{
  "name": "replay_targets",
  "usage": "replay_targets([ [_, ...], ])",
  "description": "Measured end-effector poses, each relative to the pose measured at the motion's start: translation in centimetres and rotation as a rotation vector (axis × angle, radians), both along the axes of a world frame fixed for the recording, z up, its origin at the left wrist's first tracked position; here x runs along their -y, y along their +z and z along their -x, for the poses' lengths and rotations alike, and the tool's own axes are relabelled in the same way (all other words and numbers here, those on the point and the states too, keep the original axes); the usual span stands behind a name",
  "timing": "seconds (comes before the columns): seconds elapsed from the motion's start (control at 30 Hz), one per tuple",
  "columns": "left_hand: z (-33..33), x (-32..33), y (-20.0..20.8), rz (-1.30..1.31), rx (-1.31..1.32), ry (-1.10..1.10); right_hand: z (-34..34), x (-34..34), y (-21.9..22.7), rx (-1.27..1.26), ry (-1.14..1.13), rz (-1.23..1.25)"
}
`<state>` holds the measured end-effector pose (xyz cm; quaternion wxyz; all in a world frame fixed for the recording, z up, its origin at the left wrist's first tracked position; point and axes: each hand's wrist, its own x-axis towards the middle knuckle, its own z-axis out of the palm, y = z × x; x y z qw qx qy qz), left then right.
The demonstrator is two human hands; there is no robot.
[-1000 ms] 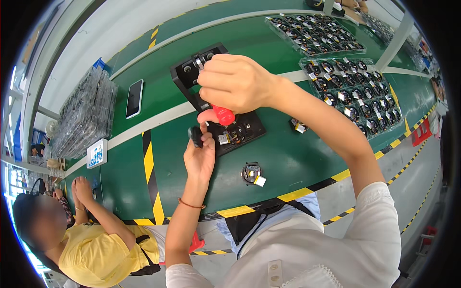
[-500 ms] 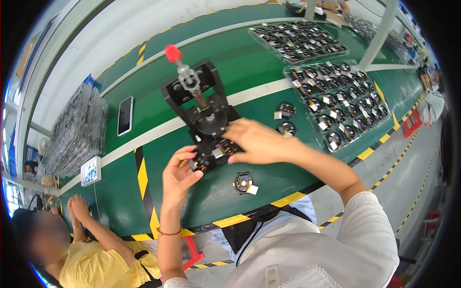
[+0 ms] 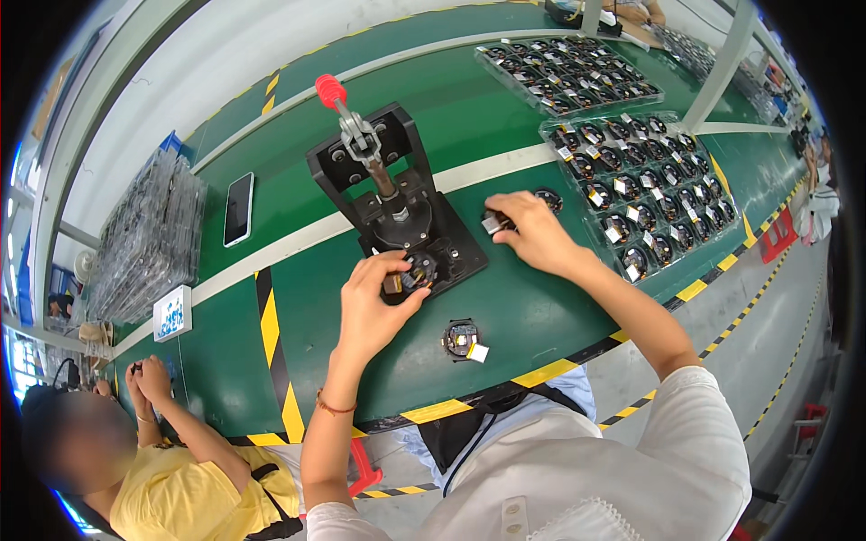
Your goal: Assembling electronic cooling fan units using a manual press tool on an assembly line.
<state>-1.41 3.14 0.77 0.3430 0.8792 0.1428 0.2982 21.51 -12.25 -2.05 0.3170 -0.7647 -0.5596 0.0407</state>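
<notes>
My left hand is closed around the edges of a round black electronic module at the front of a black toggle press with a red handle grip. To the right of the press, my right hand pinches another dark module with a silvery rectangular piece, just over the green table. Beyond those fingers lies a further round module, partly covered by the hand. Nearer to me, a single round module with a white tab rests on the table.
Two clear trays of similar modules stand at the right and far right. At the left are a phone, a small white box and stacked clear trays. A person in a yellow top sits at the lower left.
My right hand has moved from the press to the right and now pinches a module there. My left hand has shifted right and up, bringing its module to the front of the press.
</notes>
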Motion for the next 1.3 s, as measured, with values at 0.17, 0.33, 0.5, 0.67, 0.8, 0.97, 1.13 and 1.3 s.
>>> replay_targets([
  [0.17,-1.3,0.4,0.6,-0.1,-0.158,-0.009,0.1,-0.3,1.3,0.135,-0.057,-0.082],
  [0.33,-1.3,1.0,0.3,-0.166,-0.077,-0.027,0.6,-3.6,8.4,0.155,0.028,-0.537],
  [0.5,-0.7,0.1,0.7,-0.051,-0.194,-0.069,2.8,-11.8,17.5,-0.24,0.142,-0.364],
  [0.67,-1.6,2.6,-0.4,-0.175,-0.083,0.048,1.9,-16.4,19.7,-0.219,0.199,0.062],
  [0.8,-0.2,2.1,0.2,-0.126,-0.146,0.136,5.2,-14.8,18.4,-0.256,0.23,-0.539],
  [0.97,-0.6,2.9,0.5,-0.303,-0.102,0.227,7.4,-9.7,14.7,-0.01,0.499,-1.048],
  [1.13,-0.7,3.8,0.0,-0.44,-0.035,0.251,6.3,-6.6,9.0,0.22,0.62,-0.893],
  [1.3,3.0,6.1,2.2,-0.253,-0.176,-0.066,6.6,-4.8,9.0,0.16,0.672,-0.606],
])
